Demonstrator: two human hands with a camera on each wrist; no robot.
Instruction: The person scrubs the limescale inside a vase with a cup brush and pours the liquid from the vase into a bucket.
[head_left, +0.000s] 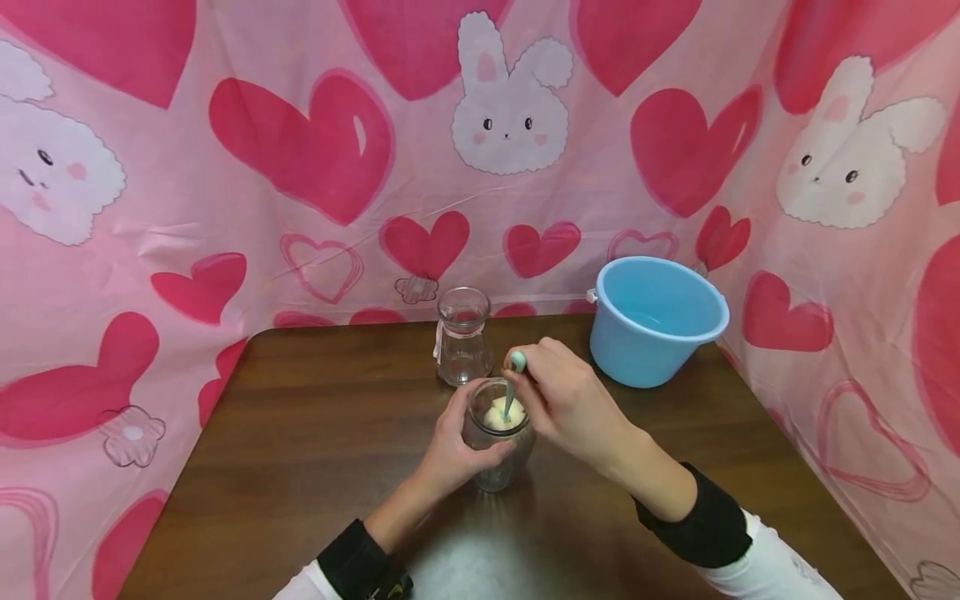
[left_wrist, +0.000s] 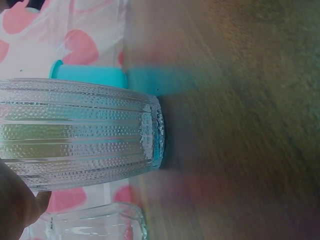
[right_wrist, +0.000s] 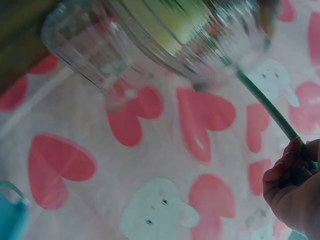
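Note:
A ribbed, dotted clear glass jar (head_left: 493,478) stands upright on the table, its base seen against the wood in the left wrist view. My left hand (head_left: 453,447) grips the jar near its rim, thumb across the near side and fingers round the left. Inside sits the pale yellow, sponge-like head (head_left: 498,413) of a bottle brush with a thin green handle (right_wrist: 267,106). Above the mouth, my right hand (head_left: 573,400) pinches the upper end of that handle, which slants into the jar. Glass covers the lower part of the brush.
Just behind the jar stands a second clear glass vase (head_left: 460,360) with a pink ribbon at its neck. A light blue bucket (head_left: 637,354) is at the back right of the brown wooden table (head_left: 315,433). A pink heart-and-rabbit curtain (head_left: 420,192) hangs along the back and sides.

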